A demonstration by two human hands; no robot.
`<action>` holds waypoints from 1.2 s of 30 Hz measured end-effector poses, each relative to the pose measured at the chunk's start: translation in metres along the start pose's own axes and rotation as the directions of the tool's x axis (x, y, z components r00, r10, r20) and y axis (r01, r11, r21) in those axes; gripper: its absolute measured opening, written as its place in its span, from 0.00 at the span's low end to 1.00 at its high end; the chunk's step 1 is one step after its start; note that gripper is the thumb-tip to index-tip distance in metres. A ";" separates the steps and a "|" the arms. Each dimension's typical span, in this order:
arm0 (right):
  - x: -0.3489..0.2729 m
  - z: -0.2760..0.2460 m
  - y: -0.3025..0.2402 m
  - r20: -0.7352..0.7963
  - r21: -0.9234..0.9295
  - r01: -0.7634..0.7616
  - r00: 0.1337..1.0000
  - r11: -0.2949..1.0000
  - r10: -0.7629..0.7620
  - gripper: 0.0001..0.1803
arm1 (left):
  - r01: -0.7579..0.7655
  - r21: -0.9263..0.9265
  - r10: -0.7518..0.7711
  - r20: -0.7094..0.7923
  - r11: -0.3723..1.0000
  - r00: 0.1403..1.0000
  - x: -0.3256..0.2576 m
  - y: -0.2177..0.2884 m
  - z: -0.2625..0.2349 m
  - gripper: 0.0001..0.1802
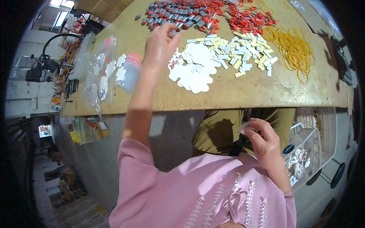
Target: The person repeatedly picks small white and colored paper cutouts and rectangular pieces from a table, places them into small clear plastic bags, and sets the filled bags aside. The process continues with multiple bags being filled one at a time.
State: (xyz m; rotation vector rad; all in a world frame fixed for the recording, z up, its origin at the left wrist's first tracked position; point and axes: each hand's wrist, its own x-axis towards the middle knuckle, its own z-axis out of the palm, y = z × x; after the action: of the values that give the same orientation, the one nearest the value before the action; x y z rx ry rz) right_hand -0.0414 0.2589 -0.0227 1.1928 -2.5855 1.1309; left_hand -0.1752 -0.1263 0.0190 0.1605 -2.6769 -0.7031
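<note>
My left hand (161, 45) stretches over the table to the front edge of a pile of small grey pieces with red parts (178, 17). Its fingers are closed on a small grey piece (173, 33); the hand hides part of it. Low in front of my body, past the table edge, my right hand (264, 140) pinches a small clear plastic bag (243, 127); its contents cannot be made out. Between the hands lie white scalloped cards (194, 74) in a loose heap. Beside them are scattered short yellow and white strips (243, 53).
Red-tipped small parts (251, 19) lie at the back, and yellow rubber bands (294, 53) at the right. Clear bags (129, 76) and plastic-wrapped white cards (106, 72) rest on the left. A white plastic basket (327, 133) with small packed items stands right, below the table edge (228, 108).
</note>
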 end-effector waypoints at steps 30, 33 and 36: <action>0.014 -0.008 0.009 -0.073 0.146 0.009 0.997 0.989 0.001 0.14 | -0.336 -0.519 0.556 0.356 0.786 0.751 -0.134 0.140 0.021 0.15; 0.013 -0.007 0.013 -0.076 0.189 -0.011 0.997 0.982 0.026 0.15 | -0.327 -0.538 0.546 0.317 0.777 0.775 -0.137 0.142 0.028 0.13; 0.011 -0.015 0.013 -0.089 0.151 -0.069 0.993 0.986 0.083 0.17 | -0.328 -0.510 0.524 0.307 0.795 0.794 -0.108 0.140 0.020 0.09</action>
State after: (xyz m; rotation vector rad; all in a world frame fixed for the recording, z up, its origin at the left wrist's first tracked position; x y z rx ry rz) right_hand -0.0616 0.2676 -0.0155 1.0450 -2.5346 1.3803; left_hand -0.0852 0.0259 0.0370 -0.8120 -2.6945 -1.2638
